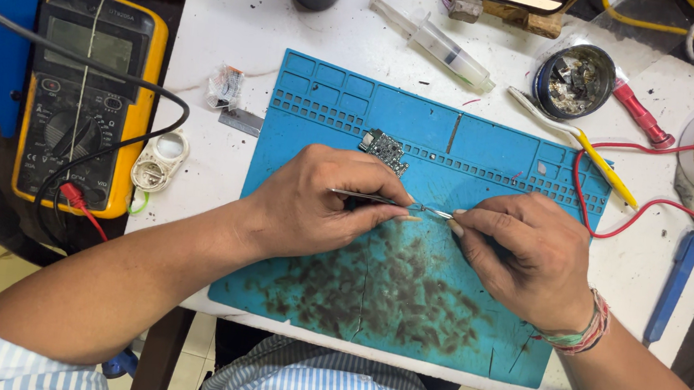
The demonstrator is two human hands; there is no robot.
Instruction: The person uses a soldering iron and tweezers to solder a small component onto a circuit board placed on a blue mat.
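- Both hands meet above the stained blue work mat [500,171].
- Left hand [317,205] grips metal tweezers [380,200].
- Right hand [526,257] pinches something tiny at the tweezer tips.
- Small circuit board [384,149] lies just beyond.

The person is wearing a shirt with thin blue and white stripes. Its sleeve [11,354] is rolled up past the left elbow, so both forearms are showing bare. The same striped cloth is covering the body at the lower edge. On the right wrist the person is wearing a bracelet [588,329] of several threads, red, white and green. Both hands are bare, without gloves or rings.
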